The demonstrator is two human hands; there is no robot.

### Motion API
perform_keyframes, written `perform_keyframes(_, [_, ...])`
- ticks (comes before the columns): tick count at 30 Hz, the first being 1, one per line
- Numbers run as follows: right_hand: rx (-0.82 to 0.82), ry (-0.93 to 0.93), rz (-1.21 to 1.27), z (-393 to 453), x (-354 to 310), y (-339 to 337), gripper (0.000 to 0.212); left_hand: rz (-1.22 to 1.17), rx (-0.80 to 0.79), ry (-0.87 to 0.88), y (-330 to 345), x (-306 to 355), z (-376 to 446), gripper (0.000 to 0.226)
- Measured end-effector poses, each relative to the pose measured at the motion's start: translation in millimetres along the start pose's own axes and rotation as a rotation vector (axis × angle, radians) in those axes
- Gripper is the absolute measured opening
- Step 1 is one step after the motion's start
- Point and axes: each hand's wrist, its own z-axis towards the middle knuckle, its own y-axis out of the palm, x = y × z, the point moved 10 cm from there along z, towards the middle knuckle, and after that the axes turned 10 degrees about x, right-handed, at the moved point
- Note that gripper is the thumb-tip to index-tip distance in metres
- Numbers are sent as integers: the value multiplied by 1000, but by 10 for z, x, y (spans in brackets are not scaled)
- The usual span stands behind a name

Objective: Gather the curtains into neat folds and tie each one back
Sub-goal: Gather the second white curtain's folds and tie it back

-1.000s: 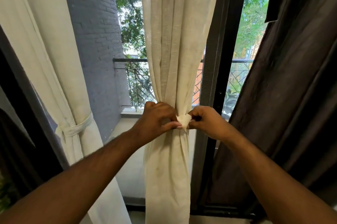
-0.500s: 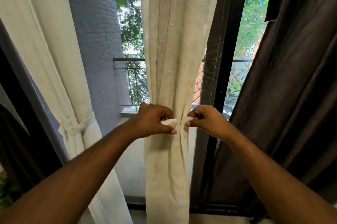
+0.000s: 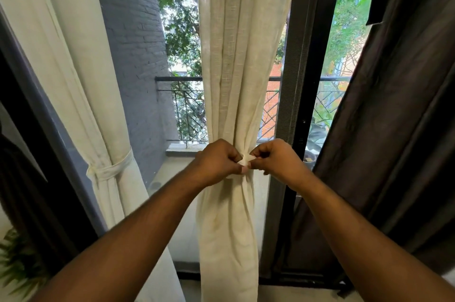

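Off to the left, a second cream curtain (image 3: 73, 95) hangs already cinched by its own tie-back (image 3: 112, 167), knotted at its left edge. Behind it, a grey brick wall (image 3: 133, 43) runs out along the balcony, and a black metal railing (image 3: 182, 109) crosses the opening with green trees (image 3: 179, 6) beyond. To the right stands a dark door frame (image 3: 307, 68), and further right a heavy dark brown curtain (image 3: 394, 129) falls loose, untied. A bit of green plant (image 3: 14, 264) pokes in at the lower left corner.

Centre stage: the middle cream curtain (image 3: 234, 55), hanging in front of the railing and just beside the door frame, gathered tight into folds at its waist and flaring out again below.

Both forearms reach up and forward from the bottom corners, converging on that pinch point. The left hand (image 3: 216, 162) is curled, knuckles up, fingers nipping one end of the pale tie strip (image 3: 245, 160). The right hand (image 3: 275, 160) mirrors it, fingers curled and pinching the other end. The two hands sit almost touching, thumbs nearly meeting right at the front of the bundle, with the small white fold of the strip showing between them. Whether a knot is formed there, I cannot tell: the fingers cover it.
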Motion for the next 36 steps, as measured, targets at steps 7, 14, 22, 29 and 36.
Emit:
perform_keyframes(7, [-31,-67,-57,-1,-93,73,15,34,-82,98,0,125,21,25])
perform_keyframes(14, [-3,-192,-264,16,-168,1,15,218,-211,323,-36,290,-60,26])
perform_keyframes(22, [4,-225,-258,6,-223,78,17,323,-26,243,-17,349,3,19])
perform_keyframes(29, [62,-186,-487,-18,-65,53,37,501,23,193,86,482,64,30])
perform_keyframes(36, [-37,-193,-617,258,99,-41,39,308,245,458,-416,166,-27,13])
